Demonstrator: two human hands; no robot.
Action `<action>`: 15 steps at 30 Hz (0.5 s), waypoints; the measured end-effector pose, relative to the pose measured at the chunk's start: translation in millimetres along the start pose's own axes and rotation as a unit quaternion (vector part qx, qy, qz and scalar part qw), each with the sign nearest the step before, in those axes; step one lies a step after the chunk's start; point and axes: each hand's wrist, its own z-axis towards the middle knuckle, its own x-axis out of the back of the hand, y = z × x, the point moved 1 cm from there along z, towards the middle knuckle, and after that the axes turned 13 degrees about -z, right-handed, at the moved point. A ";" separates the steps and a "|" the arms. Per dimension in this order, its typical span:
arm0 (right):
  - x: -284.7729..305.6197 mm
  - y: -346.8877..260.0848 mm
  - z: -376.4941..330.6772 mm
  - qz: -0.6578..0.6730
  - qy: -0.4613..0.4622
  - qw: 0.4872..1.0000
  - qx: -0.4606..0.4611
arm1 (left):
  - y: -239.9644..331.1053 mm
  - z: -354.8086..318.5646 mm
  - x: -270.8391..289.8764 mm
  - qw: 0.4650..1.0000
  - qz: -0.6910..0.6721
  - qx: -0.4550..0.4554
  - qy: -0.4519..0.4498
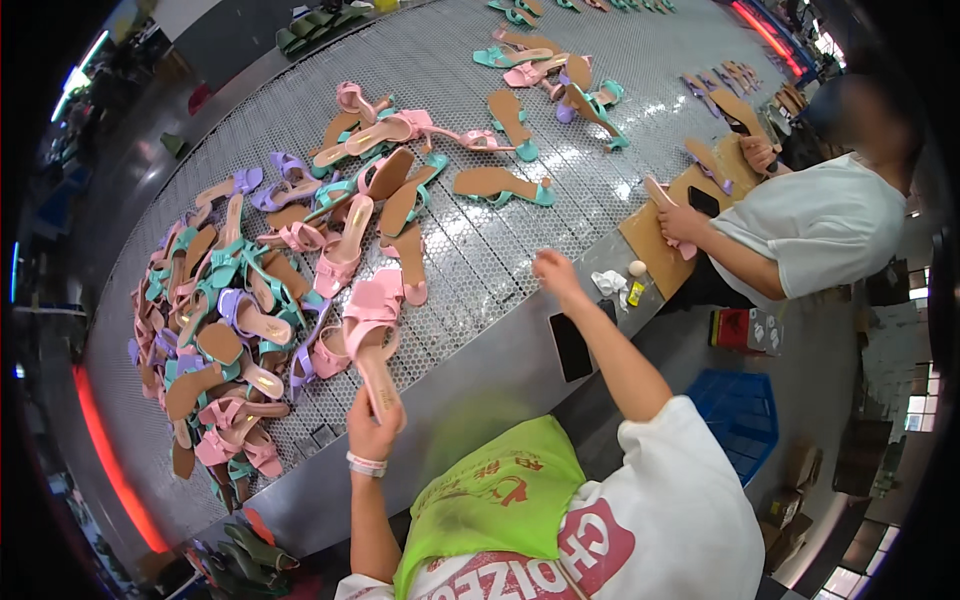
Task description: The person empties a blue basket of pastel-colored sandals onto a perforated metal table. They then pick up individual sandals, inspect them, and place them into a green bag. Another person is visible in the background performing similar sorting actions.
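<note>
My left hand [372,432] is closed around the heel end of a pink sandal [376,378], whose strap end points away from me over the table's near edge. Farther right, my right hand [556,276] is above the mesh-patterned metal table [470,290] with its fingers curled. Whether anything is in those fingers cannot be made out. Beyond the held sandal lie another pink sandal [345,245] and a teal sandal [500,184] with its tan sole up. To the left is a large heap of pink, teal and purple heeled sandals [215,345].
At the right, a co-worker [835,215] handles sandals over a brown board [652,238]. By the table's near edge are a black phone [570,347], crumpled white tissue [608,283] and an egg-like round thing [637,268]. A blue crate [735,420] stands below; more sandals [515,12] lie far off.
</note>
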 end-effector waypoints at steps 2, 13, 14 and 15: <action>9.7 -3.3 54.2 -0.059 0.081 0.994 0.042 | 5.3 12.6 8.8 0.999 0.041 0.000 0.026; 46.4 -54.2 205.3 -0.253 0.286 0.898 0.218 | -8.6 81.0 16.0 0.978 0.149 0.018 0.148; 47.0 -57.5 214.8 -0.273 0.271 0.898 0.213 | -16.0 86.3 16.0 0.978 0.141 0.023 0.152; 47.8 -60.9 224.0 -0.293 0.255 0.898 0.207 | -19.7 89.3 16.8 0.978 0.137 0.026 0.157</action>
